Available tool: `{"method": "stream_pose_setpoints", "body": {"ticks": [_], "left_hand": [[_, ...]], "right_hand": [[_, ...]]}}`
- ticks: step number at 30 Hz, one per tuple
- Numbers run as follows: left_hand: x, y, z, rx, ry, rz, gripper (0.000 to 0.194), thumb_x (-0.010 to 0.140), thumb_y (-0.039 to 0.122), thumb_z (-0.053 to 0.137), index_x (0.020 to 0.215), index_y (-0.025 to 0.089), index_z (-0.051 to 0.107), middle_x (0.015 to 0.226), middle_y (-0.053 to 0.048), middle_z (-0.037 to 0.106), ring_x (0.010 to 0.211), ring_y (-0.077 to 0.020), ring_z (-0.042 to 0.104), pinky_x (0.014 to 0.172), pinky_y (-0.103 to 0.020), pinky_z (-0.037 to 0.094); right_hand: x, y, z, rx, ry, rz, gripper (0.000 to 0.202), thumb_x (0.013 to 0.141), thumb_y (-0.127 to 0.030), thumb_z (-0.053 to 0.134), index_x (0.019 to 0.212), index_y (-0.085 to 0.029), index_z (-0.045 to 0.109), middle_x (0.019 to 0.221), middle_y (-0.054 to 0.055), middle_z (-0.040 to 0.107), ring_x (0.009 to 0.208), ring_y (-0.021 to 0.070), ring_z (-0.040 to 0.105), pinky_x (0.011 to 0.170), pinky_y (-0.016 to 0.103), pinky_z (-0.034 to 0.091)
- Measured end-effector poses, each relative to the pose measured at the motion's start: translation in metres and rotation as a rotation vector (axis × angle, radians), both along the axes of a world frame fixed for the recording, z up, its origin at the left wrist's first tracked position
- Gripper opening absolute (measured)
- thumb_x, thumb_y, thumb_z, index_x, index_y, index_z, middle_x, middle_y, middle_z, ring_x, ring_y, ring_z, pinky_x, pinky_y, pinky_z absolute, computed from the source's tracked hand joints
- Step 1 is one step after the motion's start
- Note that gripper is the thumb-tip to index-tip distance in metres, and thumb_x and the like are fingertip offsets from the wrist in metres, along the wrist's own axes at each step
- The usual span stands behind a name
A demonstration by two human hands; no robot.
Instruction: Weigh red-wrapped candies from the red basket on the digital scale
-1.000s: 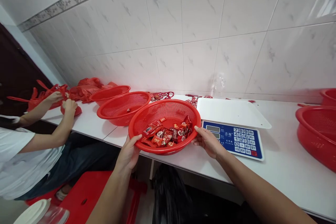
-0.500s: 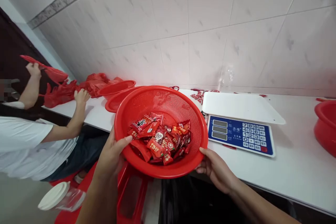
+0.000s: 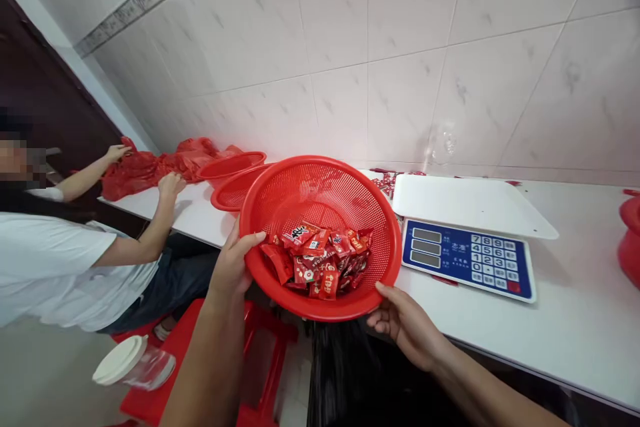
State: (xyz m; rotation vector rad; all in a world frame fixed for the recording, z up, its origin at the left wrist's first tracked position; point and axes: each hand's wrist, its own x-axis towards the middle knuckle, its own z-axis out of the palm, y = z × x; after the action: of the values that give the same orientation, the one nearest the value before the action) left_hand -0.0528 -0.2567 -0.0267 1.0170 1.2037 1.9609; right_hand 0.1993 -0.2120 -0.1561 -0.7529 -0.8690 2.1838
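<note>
Between my two hands hangs a red perforated plastic basket (image 3: pixel 285 197), tilted toward me. Small red snack packets (image 3: pixel 325 263) are heaped in its lower part. My left hand (image 3: pixel 234 263) grips the rim on the left, thumb over the edge. On the lower right, my right hand (image 3: pixel 403 320) is closed on the rim, thumb on top and fingers curled beneath. A digital weighing scale (image 3: pixel 463 259) with a white pan (image 3: pixel 470 205) and a blue keypad lies on the white table just right of the basket.
Two more red baskets (image 3: pixel 239 165) stand behind on the table (image 3: pixel 575 280). At the left, a co-worker (image 3: pixel 55 267) handles red plastic bags (image 3: pixel 135 172). A lidded clear jar (image 3: pixel 145 367) rests on a red stool (image 3: pixel 187 327). Another red container (image 3: pixel 631 240) is at the far right.
The basket has risen slightly, and the packets in it have shifted. The co-worker's raised hand has come down with the red bag onto the pile.
</note>
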Motion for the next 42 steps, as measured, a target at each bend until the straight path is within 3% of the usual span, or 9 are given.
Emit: {"method": "stream_pose_setpoints", "body": {"ticks": [9,13,16,19,23,26,32,35,42], "left_hand": [[-0.023,0.009,-0.05,-0.147,-0.215,-0.026,0.038,0.067,0.015,0.066,0.105,0.011,0.06,0.094,-0.009,0.069,0.084,-0.0239,0.066,0.074,-0.032,0.055],[-0.026,0.006,-0.067,-0.173,-0.229,0.0,0.036,0.067,0.012,0.064,0.103,0.013,0.06,0.093,-0.007,0.069,0.077,-0.0199,0.067,0.068,-0.028,0.055],[-0.023,0.006,-0.073,-0.166,-0.261,0.008,0.037,0.065,0.011,0.063,0.101,0.013,0.06,0.088,-0.006,0.069,0.072,-0.0201,0.067,0.065,-0.03,0.056],[-0.019,0.007,-0.075,-0.124,-0.312,0.004,0.036,0.064,0.011,0.061,0.1,0.013,0.06,0.086,-0.006,0.069,0.072,-0.0208,0.067,0.066,-0.032,0.056],[-0.017,0.01,-0.077,-0.077,-0.371,0.019,0.036,0.062,0.011,0.06,0.098,0.012,0.061,0.086,-0.006,0.069,0.073,-0.02,0.066,0.068,-0.031,0.056],[-0.016,0.011,-0.075,-0.102,-0.363,0.046,0.032,0.062,0.01,0.06,0.094,0.011,0.062,0.08,-0.006,0.069,0.07,-0.0197,0.066,0.067,-0.031,0.055],[-0.013,0.013,-0.072,-0.063,-0.41,0.074,0.035,0.063,0.009,0.057,0.098,0.014,0.062,0.09,-0.005,0.069,0.081,-0.0197,0.066,0.076,-0.031,0.054],[-0.012,0.016,-0.073,-0.061,-0.426,0.048,0.035,0.064,0.01,0.057,0.099,0.014,0.062,0.09,-0.005,0.069,0.08,-0.02,0.066,0.076,-0.031,0.054],[-0.015,0.019,-0.074,-0.052,-0.407,0.028,0.038,0.064,0.01,0.058,0.102,0.013,0.061,0.087,-0.005,0.069,0.076,-0.0189,0.066,0.073,-0.029,0.054]], "right_hand": [[0.007,0.013,0.027,0.253,-0.052,-0.008,0.039,0.083,-0.053,0.05,0.076,-0.015,0.056,0.065,0.003,0.064,0.054,0.0083,0.059,0.049,0.017,0.043],[0.029,0.026,0.039,0.501,-0.297,0.147,0.049,0.083,-0.059,0.043,0.067,-0.014,0.056,0.063,0.005,0.064,0.055,0.0107,0.059,0.053,0.021,0.044],[0.054,0.037,0.064,0.753,-0.457,0.381,0.048,0.083,-0.058,0.046,0.064,-0.015,0.057,0.06,0.004,0.062,0.054,0.0116,0.057,0.053,0.023,0.043],[0.064,0.044,0.097,0.979,-0.51,0.345,0.041,0.085,-0.052,0.046,0.069,-0.017,0.059,0.067,0.003,0.063,0.061,0.0116,0.057,0.059,0.024,0.044],[0.038,0.063,0.121,1.26,-0.671,0.326,0.025,0.084,-0.043,0.051,0.09,-0.022,0.063,0.09,0.002,0.067,0.079,0.0145,0.06,0.071,0.026,0.044],[0.006,0.089,0.118,1.403,-0.836,0.464,0.035,0.077,-0.043,0.058,0.108,-0.025,0.061,0.106,0.004,0.065,0.092,0.0194,0.059,0.078,0.029,0.043],[-0.04,0.104,0.104,1.51,-1.025,1.007,0.081,0.062,-0.049,0.07,0.134,-0.026,0.042,0.123,0.01,0.057,0.106,0.0292,0.055,0.081,0.034,0.043],[-0.05,0.096,0.098,1.59,-1.087,0.997,0.078,0.063,-0.048,0.069,0.132,-0.025,0.043,0.114,0.012,0.061,0.095,0.0292,0.059,0.072,0.033,0.043],[-0.041,0.105,0.099,1.661,-1.012,0.743,0.037,0.075,-0.038,0.061,0.108,-0.022,0.058,0.092,0.005,0.064,0.079,0.0199,0.058,0.062,0.025,0.037]]}}
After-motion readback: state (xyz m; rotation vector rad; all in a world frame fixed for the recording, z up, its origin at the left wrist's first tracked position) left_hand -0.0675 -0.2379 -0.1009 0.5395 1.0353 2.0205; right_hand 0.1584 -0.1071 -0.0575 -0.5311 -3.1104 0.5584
